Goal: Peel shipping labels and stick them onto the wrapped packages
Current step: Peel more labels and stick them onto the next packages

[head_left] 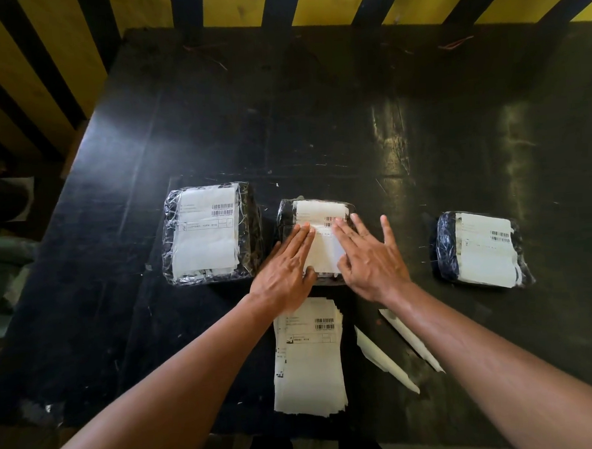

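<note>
You work on a broad black table (316, 120) with a scuffed, glossy top, and everything you need lies along its near half. The largest piece is the dark package wrapped in crinkled clear film (210, 234) to your left, already wearing its white label; well apart on your right sits a smaller dark wrapped package (481, 249), also labelled. Between them is the middle wrapped package (317, 238), the one in hand, with a white barcoded shipping label (323, 247) lying across its top. These parcels look soft and light, so they probably give under pressure and slide on the slick table; judge your push accordingly and press straight down, not sideways. The film is wrinkled, so the label likely wants smoothing from the centre outward to avoid trapped creases. Your left hand (286, 262) lies flat with fingers together on the label's left part, and your right hand (372, 258) lies flat with fingers spread on its right part; neither pinches anything, both press. Nearer you, touching nothing else, is the stack of unpeeled white label sheets (308, 357), thin and floppy; a corner is probably the best place to lift one and start the peel. Just right of it lie two narrow white strips of peeled backing paper (397, 353), featherlight and easily blown or brushed away.
</note>
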A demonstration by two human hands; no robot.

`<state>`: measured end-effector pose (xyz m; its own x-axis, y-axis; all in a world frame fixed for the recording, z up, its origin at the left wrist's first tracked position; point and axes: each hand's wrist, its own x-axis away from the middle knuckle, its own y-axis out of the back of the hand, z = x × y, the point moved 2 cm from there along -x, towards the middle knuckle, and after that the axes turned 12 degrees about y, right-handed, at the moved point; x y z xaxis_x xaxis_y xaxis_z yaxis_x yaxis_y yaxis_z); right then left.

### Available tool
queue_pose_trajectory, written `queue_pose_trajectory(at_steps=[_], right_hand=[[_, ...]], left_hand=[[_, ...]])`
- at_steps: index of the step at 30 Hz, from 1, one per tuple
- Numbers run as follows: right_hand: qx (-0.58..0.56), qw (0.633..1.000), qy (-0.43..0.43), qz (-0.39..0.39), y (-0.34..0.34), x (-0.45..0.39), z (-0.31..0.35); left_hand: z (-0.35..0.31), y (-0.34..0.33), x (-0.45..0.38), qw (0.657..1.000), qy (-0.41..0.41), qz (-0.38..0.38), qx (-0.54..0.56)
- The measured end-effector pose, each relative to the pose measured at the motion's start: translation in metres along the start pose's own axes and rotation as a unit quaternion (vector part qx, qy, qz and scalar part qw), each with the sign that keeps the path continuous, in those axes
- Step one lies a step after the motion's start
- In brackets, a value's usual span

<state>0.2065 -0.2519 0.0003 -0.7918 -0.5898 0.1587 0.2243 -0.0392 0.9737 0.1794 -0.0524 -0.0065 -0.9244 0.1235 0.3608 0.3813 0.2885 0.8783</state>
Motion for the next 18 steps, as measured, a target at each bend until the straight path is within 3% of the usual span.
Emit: queue_pose_trajectory(at_steps=[4,9,18], right_hand=[[-0.019,1.0,-0.02,0.008,0.003,0.008,-0.003],[-0.05,0.997,0.066,0.001,-0.015,0.014,0.05],[-0.025,0.999,0.002,-0.035,-0.015,0.059,0.019]], left_hand=[[-0.001,0.0,0.002,1.0,0.004,0.003,0.003],[-0.004,0.001,0.004,1.0,0.004,0.007,0.001],[-0.001,0.002,0.005,1.0,0.0,0.011,0.0]])
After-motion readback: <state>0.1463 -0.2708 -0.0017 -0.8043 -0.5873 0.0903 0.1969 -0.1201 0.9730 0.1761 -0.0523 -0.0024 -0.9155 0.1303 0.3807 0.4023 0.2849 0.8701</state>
